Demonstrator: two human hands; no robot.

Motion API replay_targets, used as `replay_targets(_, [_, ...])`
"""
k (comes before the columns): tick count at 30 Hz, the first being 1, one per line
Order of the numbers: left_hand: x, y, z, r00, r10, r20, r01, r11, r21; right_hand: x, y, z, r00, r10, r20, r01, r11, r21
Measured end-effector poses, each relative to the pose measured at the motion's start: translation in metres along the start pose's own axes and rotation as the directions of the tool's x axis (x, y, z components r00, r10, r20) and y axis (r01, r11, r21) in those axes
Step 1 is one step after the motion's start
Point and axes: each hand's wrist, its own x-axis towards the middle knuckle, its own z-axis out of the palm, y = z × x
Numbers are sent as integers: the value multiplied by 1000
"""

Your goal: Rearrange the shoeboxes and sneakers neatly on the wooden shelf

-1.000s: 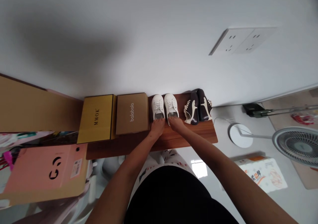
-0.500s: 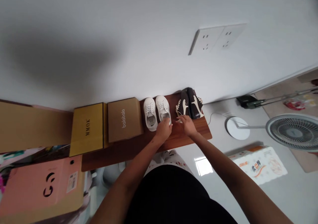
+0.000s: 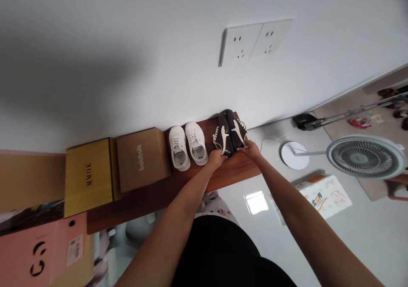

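Observation:
A pair of dark brown sneakers with cream stripes and laces lies on the wooden shelf [image 3: 194,185]. My left hand [image 3: 217,158] grips the left brown sneaker [image 3: 223,139] near its heel, fingers closed on its side. On the other side, my right hand [image 3: 251,151] is closed at the heel of the right brown sneaker [image 3: 236,132]. The two shoes stand side by side, touching. To their left sits a pair of white sneakers, the left one [image 3: 178,147] and the right one [image 3: 196,142], toes toward the wall, with neither hand on them.
Left along the shelf stand a brown shoe box [image 3: 143,159] and a yellow box [image 3: 87,176]. A pink box [image 3: 41,249] is lower left. Sockets [image 3: 256,43] are on the wall. A fan [image 3: 365,156] and a white tissue pack [image 3: 328,198] stand on the floor at right.
My left hand has left the white sneaker and moved right to the brown pair. My right hand has closed on the right brown sneaker. The view has shifted to the right.

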Motion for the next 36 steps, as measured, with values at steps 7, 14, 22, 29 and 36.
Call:
replay_targets(7, [-2, 5, -14, 993, 119, 12, -120, 991, 64, 3, -17, -10, 994, -98, 41, 102, 986, -132])
replay_targets(14, [-8, 34, -29, 982, 159, 103, -182, 946, 270, -2, -32, -19, 951, -234, 200, 295, 879, -374])
replay_targets(22, [-2, 48, -27, 982, 133, 135, -175, 909, 378, -2, -41, -16, 931, -261, 256, 349, 841, -412])
replay_targets(29, [9, 49, -26, 981, 137, 136, -182, 891, 415, 5, -41, -8, 933, -232, 274, 333, 843, -423])
replay_targets(36, [19, 51, -19, 982, 138, 126, -180, 881, 437, 9, -40, -4, 935, -243, 259, 341, 820, -460])
